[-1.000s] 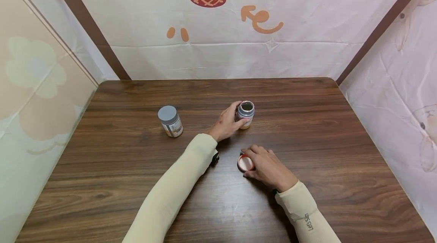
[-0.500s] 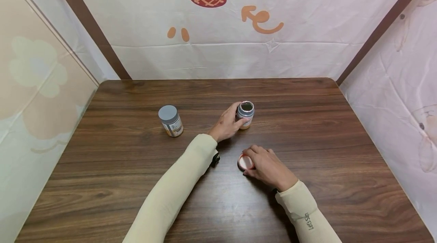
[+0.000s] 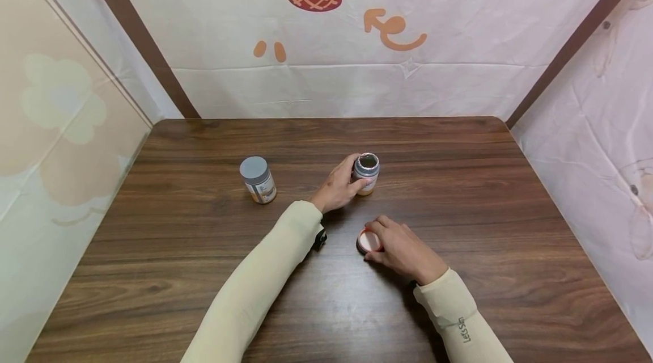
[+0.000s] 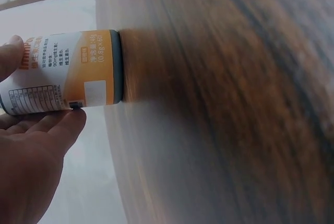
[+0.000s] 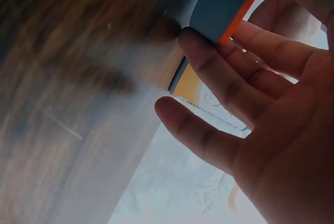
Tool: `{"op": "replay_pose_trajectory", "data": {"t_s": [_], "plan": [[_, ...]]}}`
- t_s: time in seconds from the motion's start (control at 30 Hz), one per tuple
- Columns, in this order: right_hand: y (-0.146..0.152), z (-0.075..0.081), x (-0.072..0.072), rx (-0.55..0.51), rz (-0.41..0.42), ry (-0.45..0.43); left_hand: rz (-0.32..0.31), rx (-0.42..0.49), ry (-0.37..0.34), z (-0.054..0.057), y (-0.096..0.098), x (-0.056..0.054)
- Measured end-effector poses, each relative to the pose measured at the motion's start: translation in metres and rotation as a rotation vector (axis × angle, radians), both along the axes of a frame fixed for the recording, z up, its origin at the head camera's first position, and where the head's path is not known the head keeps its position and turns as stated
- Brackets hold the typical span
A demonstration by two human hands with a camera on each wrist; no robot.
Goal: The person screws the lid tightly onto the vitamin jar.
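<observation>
My left hand (image 3: 338,186) grips an uncapped supplement jar (image 3: 368,170) by its side, thumb on the near side. The jar stands upright on the table, its dark mouth facing up. In the left wrist view its white and orange label (image 4: 68,75) shows, with the dark base at the wood. Closer to me, my right hand (image 3: 403,247) holds a jar lid (image 3: 370,241) between thumb and fingers. The lid lies with its pale inside up, ringed in orange; its grey side (image 5: 224,7) shows in the right wrist view.
A second jar (image 3: 258,180) with its grey lid on stands upright to the left of my left hand. The dark wooden table (image 3: 153,249) ends at a printed white curtain (image 3: 331,91) at the back, with more curtain on both sides.
The fingers of my right hand have drawn in a little at the lid's far edge. The head view has shifted slightly; the left hand and both jars stay in place.
</observation>
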State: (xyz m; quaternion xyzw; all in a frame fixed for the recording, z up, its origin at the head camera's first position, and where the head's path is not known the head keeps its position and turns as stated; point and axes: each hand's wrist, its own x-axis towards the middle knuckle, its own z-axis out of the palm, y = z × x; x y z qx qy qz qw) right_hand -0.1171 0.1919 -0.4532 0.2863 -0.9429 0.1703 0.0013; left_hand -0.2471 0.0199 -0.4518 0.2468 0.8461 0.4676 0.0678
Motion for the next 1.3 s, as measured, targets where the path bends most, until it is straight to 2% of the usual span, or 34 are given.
{"op": "replay_pose_trajectory", "data": {"t_s": [0.3, 0.67, 1.07, 1.3], "plan": [[0.000, 0.002, -0.002, -0.062, 0.013, -0.013, -0.014, 0.009, 0.030, 0.002, -0.009, 0.003], [-0.002, 0.004, -0.004, -0.076, -0.005, 0.001, -0.032, -0.017, 0.038, 0.004, -0.023, 0.008], [-0.004, 0.006, -0.008, -0.126, -0.013, 0.026, -0.058, -0.010, 0.011, 0.005, -0.037, 0.016], [-0.005, 0.008, -0.009, -0.142, -0.017, 0.048, -0.078, -0.030, 0.037, 0.008, -0.051, 0.024]]}}
